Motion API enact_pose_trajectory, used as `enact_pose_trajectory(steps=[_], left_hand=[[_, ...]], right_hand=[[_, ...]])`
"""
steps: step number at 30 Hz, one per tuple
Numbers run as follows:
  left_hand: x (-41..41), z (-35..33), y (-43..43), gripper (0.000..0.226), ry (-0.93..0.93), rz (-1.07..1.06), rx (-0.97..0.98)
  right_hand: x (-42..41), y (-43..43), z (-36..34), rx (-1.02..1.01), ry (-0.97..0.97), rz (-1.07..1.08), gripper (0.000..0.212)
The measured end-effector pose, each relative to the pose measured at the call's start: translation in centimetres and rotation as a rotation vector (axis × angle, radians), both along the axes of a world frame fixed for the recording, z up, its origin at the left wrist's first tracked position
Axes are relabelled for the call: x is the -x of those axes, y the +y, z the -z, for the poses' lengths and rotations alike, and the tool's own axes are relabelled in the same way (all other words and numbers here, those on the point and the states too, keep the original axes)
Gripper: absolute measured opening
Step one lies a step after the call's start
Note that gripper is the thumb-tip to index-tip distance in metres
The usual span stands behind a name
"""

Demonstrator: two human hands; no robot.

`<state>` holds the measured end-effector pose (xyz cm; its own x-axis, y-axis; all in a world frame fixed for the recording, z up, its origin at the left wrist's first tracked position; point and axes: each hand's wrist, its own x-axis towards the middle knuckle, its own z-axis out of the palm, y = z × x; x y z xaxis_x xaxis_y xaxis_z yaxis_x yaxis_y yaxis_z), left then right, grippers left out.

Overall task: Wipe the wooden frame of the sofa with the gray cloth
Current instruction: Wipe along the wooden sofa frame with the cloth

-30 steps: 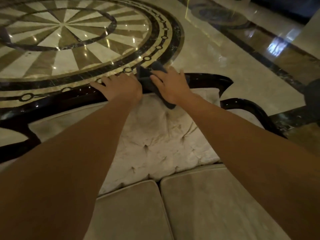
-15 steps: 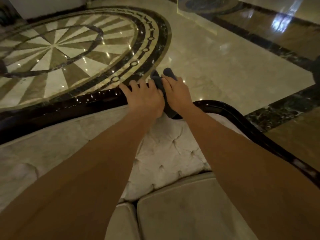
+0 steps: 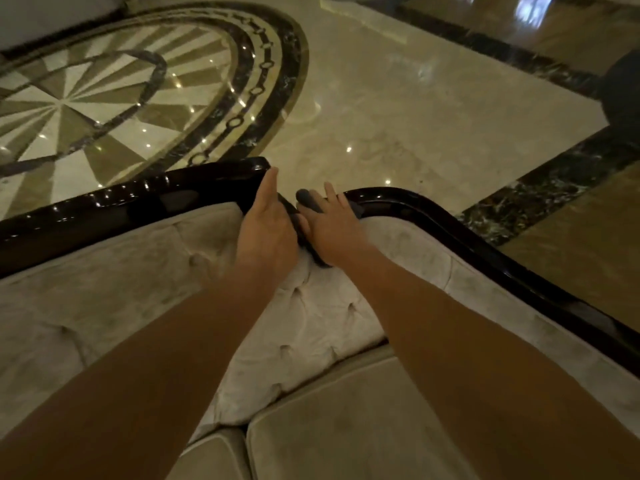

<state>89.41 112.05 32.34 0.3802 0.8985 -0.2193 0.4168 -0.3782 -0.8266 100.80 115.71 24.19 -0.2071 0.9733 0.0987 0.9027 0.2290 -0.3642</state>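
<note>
at the dip in the dark wooden frame [image 3: 104,206], right hand [image 3: 332,230] pressing gray cloth [image 3: 308,202] — left hand [image 3: 266,226] flat, fingers straight

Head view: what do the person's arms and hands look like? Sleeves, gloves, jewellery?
Both forearms are bare up to the frame's bottom edge; no sleeve shows. The left hand and right hand wear no gloves. No watch, bracelet or ring is visible, though dim light and blur could hide small items.

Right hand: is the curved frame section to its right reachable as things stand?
Probably yes. The right hand already rests at that dark frame with the gray cloth under it; nothing sits on the rail beyond.
</note>
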Motion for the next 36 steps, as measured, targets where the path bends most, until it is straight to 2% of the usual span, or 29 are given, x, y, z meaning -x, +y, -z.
enact_pose_trajectory(steps=[2, 5, 8, 10, 14, 16, 19, 22, 24, 27, 29, 31, 36], left_hand=[[-1.8, 0.8, -0.2, 0.062, -0.081, -0.157, 0.089], [-4.8, 2.5, 1.0, 0.064, -0.481, -0.376, 0.137], [-7.3, 4.4, 3.1, 0.062, -0.836, -0.469, 0.196], [-9.6, 5.6, 3.9, 0.065, -0.929, -0.484, 0.202], [-13.2, 7.7, 4.3, 0.074, -0.923, -0.522, 0.133], [-13.5, 8.3, 4.1, 0.076, -0.915, -0.515, 0.108], [-13.5, 9.1, 4.1, 0.076, -0.904, -0.399, 0.113], [-15.9, 9.9, 3.7, 0.076, -0.859, -0.199, 0.148], [-19.7, 10.6, 2.2, 0.070, -0.836, -0.072, 0.219], [-26.0, 12.4, -2.4, 0.072, -0.789, 0.132, 0.498], [-29.4, 13.7, -6.4, 0.069, -0.765, 0.126, 0.639], [-31.3, 15.2, -9.1, 0.063, -0.785, 0.060, 0.677], [-32.6, 17.0, -13.3, 0.068, -0.916, 0.091, 0.670]], right_hand=[[-3.2, 0.6, 0.5, -0.002, -0.063, 0.030, 0.046], [-7.5, 1.5, 0.7, -0.026, -0.035, 0.165, 0.046], [-9.6, 1.1, 0.7, -0.011, 0.015, 0.224, 0.044], [-10.7, 0.8, 1.1, 0.004, 0.053, 0.215, 0.041], [-15.1, -0.3, 2.4, 0.018, 0.222, 0.338, 0.039], [-18.0, -2.1, 3.8, 0.137, 0.248, 0.419, 0.036], [-23.0, -7.0, 7.6, 0.282, 0.155, 0.542, 0.040], [-26.7, -13.1, 9.2, 0.241, 0.064, 0.617, 0.052], [-28.2, -15.9, 9.3, 0.239, 0.020, 0.644, 0.049], [-28.3, -18.2, 9.2, 0.258, -0.050, 0.611, 0.054], [-28.3, -19.9, 9.3, 0.269, -0.088, 0.572, 0.055], [-29.0, -22.0, 9.3, 0.273, -0.135, 0.564, 0.054], [-31.4, -27.3, 9.0, 0.240, -0.145, 0.628, 0.052]])
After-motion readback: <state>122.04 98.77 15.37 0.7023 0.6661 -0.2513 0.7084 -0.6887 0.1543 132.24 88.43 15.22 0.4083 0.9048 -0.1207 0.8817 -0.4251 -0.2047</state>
